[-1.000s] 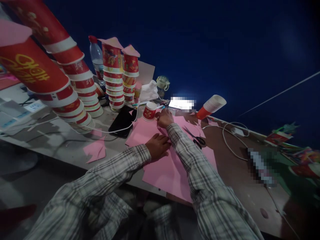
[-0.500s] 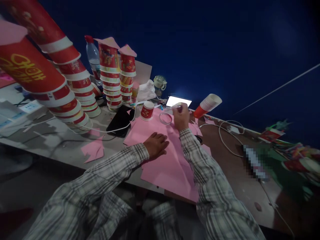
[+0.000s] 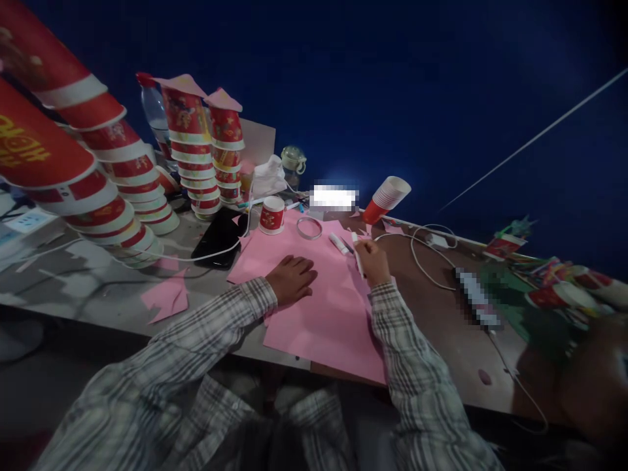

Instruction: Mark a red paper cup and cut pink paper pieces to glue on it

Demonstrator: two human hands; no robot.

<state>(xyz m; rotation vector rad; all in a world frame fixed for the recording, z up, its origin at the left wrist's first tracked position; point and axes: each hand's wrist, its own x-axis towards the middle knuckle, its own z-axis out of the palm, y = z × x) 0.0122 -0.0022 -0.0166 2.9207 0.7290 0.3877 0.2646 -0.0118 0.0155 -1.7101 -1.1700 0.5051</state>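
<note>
My left hand (image 3: 292, 280) lies flat on a large sheet of pink paper (image 3: 318, 327), its fingers stretched out. Over the sheet's right side, my right hand (image 3: 373, 263) is closed around a slim white pen-like stick (image 3: 356, 247). Just left of that hand lies a short white tube (image 3: 338, 243), which looks like a glue stick. A thin, pale ring (image 3: 310, 238) rests farther back on the paper. Beside it, a red paper cup (image 3: 271, 216) stands upside down near the sheet's back left corner.
Tall towers of red paper cups (image 3: 189, 147) stand at the left, some with pink paper roofs. A black phone (image 3: 218, 239) lies under a white cable. A leaning stack of cups (image 3: 387, 198) is at the back. A blurred brown shape (image 3: 596, 379) enters at the right.
My right hand has moved toward me and to the right. The short white tube now shows on the paper. My left hand stays on the sheet, and the view has turned slightly right.
</note>
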